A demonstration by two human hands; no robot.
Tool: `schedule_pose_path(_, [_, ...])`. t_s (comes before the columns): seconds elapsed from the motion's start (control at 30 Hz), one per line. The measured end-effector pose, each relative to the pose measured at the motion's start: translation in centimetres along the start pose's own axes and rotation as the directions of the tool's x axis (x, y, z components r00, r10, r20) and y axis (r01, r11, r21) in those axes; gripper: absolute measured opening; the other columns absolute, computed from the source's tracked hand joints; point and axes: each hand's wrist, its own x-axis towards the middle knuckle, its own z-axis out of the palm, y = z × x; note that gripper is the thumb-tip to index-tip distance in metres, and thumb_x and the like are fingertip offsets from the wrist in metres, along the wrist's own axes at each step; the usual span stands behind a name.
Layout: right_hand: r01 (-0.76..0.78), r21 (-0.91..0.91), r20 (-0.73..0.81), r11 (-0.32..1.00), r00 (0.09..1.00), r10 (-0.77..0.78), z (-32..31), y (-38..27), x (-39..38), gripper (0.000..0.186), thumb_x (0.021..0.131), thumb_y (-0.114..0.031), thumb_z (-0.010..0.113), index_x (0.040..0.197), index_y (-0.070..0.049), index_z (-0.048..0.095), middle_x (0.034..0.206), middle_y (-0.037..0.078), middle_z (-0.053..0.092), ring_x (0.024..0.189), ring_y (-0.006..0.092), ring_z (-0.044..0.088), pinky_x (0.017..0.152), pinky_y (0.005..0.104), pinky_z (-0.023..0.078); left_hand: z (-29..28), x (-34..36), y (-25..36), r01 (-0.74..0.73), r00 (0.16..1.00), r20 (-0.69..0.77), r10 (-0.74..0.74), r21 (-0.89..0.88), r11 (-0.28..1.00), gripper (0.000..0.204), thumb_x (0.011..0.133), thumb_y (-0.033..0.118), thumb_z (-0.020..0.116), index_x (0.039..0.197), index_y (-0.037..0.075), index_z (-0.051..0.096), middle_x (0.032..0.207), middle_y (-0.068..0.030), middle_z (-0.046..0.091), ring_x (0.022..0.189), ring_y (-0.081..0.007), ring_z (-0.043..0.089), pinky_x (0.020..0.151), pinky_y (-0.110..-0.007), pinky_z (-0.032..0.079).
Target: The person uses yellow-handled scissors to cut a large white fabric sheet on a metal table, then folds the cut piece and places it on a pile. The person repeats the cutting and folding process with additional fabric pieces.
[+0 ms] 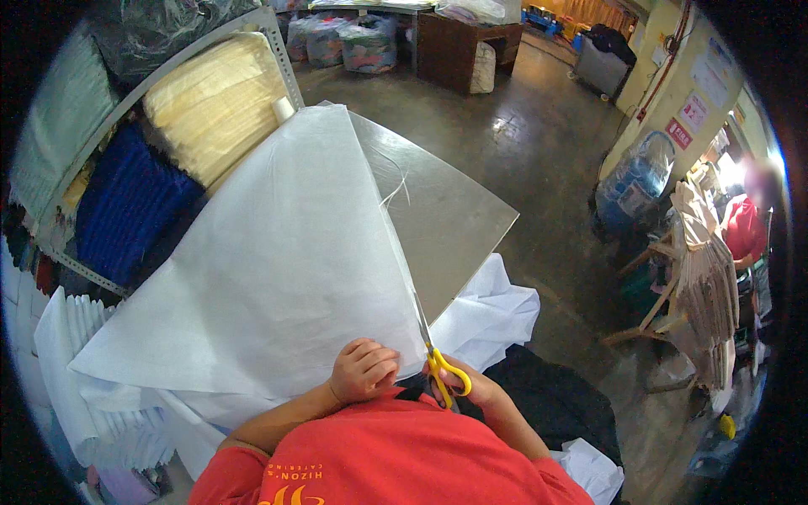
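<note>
A large sheet of white fabric (278,261) lies spread over a grey metal table (446,219). My left hand (364,370) is curled on the near edge of the fabric, pinching it. My right hand (481,389) grips yellow-handled scissors (438,362), whose blades point up along the right edge of the sheet. My red shirt fills the bottom of the picture.
Shelves (168,67) on the left hold stacked cream, blue and pale green fabric. White cloth pieces (497,311) hang off the table's near corner. A wooden rack of folded material (707,278) and a person in red (745,227) are at the right. Bagged bundles (345,42) sit far back.
</note>
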Motion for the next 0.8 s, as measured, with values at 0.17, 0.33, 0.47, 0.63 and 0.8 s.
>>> schedule_pose_path(0.17, [-0.064, -0.181, -0.179, 0.981, 0.983, 0.031, 0.4, -1.3, 1.7, 0.048, 0.092, -0.046, 0.055, 0.112, -0.003, 0.051, 0.073, 0.005, 0.057, 0.062, 0.0144, 0.058, 0.056, 0.0281, 0.046, 0.4, 0.1, 0.0, -0.008, 0.999, 0.054, 0.009, -0.023, 1.000, 0.014, 0.074, 0.012, 0.069, 0.082, 0.013, 0.058, 0.093, -0.0009, 0.063, 0.082, -0.0188, 0.060, 0.080, -0.035, 0.048])
schedule_pose_path(0.33, [-0.161, -0.329, -0.300, 0.931, 0.952, 0.058, 0.7, -2.3, 2.9, 0.047, 0.090, -0.044, 0.059, 0.109, -0.001, 0.053, 0.071, 0.008, 0.060, 0.060, 0.0159, 0.059, 0.053, 0.0298, 0.046, 0.6, 0.0, -0.1, -0.004, 0.997, 0.080, 0.006, -0.022, 1.000, 0.013, 0.074, 0.013, 0.068, 0.083, 0.012, 0.058, 0.092, -0.0014, 0.062, 0.080, -0.0188, 0.059, 0.079, -0.034, 0.048])
schedule_pose_path(0.47, [-0.202, -0.379, -0.308, 0.903, 0.948, 0.083, 0.7, -2.9, 2.9, 0.049, 0.089, -0.044, 0.060, 0.109, 0.001, 0.053, 0.069, 0.009, 0.060, 0.059, 0.0162, 0.058, 0.051, 0.0301, 0.045, 0.7, 0.0, -0.1, 0.002, 0.997, 0.079, -0.001, -0.016, 1.000, 0.013, 0.074, 0.013, 0.068, 0.082, 0.012, 0.059, 0.091, -0.0011, 0.062, 0.080, -0.0186, 0.059, 0.078, -0.034, 0.048])
schedule_pose_path(0.63, [-0.209, -0.376, -0.311, 0.903, 0.946, 0.089, 0.8, -3.3, 3.3, 0.048, 0.090, -0.043, 0.060, 0.107, 0.001, 0.053, 0.068, 0.008, 0.060, 0.057, 0.0159, 0.058, 0.051, 0.0296, 0.044, 0.8, 0.0, -0.1, 0.011, 0.995, 0.098, -0.007, -0.038, 0.999, 0.013, 0.073, 0.013, 0.069, 0.082, 0.012, 0.059, 0.089, -0.0002, 0.061, 0.080, -0.0175, 0.059, 0.077, -0.033, 0.048])
schedule_pose_path(0.8, [-0.199, -0.377, -0.326, 0.905, 0.943, 0.071, 1.2, -3.8, 3.8, 0.042, 0.091, -0.042, 0.060, 0.097, -0.001, 0.054, 0.068, 0.007, 0.060, 0.059, 0.0159, 0.059, 0.053, 0.0285, 0.045, 0.7, 0.1, -0.1, 0.004, 0.996, 0.092, -0.001, -0.037, 0.999, 0.014, 0.072, 0.013, 0.069, 0.082, 0.012, 0.059, 0.090, -0.0002, 0.061, 0.080, -0.0171, 0.058, 0.077, -0.033, 0.048])
